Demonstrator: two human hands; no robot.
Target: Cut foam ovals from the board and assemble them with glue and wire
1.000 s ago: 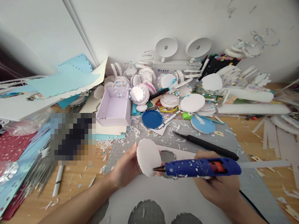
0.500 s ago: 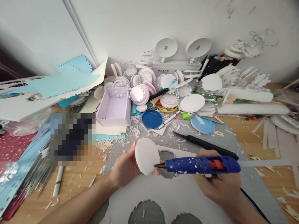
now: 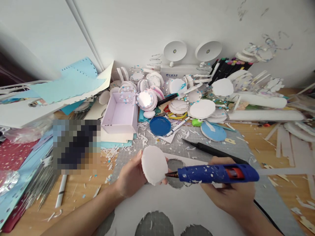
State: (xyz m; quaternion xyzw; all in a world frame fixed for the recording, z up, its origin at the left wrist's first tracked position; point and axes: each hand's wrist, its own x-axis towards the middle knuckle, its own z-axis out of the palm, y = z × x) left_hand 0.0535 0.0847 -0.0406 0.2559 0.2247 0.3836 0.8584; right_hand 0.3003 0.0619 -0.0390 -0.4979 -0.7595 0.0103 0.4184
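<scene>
My left hand (image 3: 130, 177) holds a white foam disc (image 3: 154, 164) upright by its edge, fingers wrapped behind it. My right hand (image 3: 230, 195) grips a blue hot glue gun (image 3: 216, 173) held level, its dark nozzle touching the disc's lower right rim. Both hands hover above a white foam sheet (image 3: 172, 206) with round holes cut out of it, lying on a grey cutting mat (image 3: 157, 144).
A black pen-like tool (image 3: 216, 153) lies on the mat behind the glue gun. Further back sit a blue lid (image 3: 160, 125), a lilac open box (image 3: 120, 113), piles of white foam discs (image 3: 201, 108), markers (image 3: 228, 65) and paper stacks (image 3: 69, 82) at the left.
The disc has turned slightly and shifted a little left in my left hand. The glue gun has drawn back to the right, its nozzle now at the disc's right edge.
</scene>
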